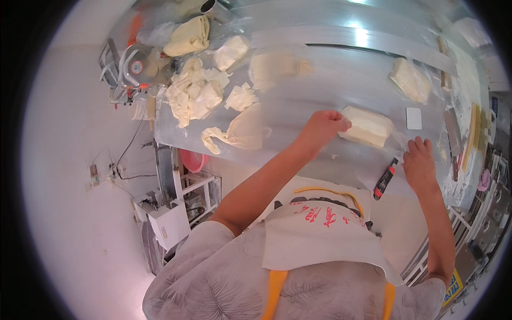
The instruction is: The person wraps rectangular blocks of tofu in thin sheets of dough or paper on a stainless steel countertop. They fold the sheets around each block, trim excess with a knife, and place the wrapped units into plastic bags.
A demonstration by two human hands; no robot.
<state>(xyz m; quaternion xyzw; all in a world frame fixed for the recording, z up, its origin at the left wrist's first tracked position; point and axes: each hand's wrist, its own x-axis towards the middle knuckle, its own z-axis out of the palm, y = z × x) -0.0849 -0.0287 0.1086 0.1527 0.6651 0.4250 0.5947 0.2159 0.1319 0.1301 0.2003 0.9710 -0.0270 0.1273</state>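
Observation:
A pale block of dough [368, 126] in clear plastic film lies on the metal worktable [292, 132]. My left hand [330, 124] pinches the film at the block's left end. Film stretches from the block's right end to my right hand [419, 160], whose fingers are curled on it. Just left of my right hand, a red and black utility knife [385, 179] rests near the table edge. A white rectangular card [413, 118] lies beyond that hand. Another wrapped pale block [410, 81] is farther back on the right.
Thin dough sheets and scraps [196, 94], a wrapped block [232, 52] and folded dough [188, 37] occupy the table's left side, beside a machine [142, 68]. On the right are a flat metal blade [453, 132] and a wooden stick [474, 126]. A pink basin [193, 160] sits below.

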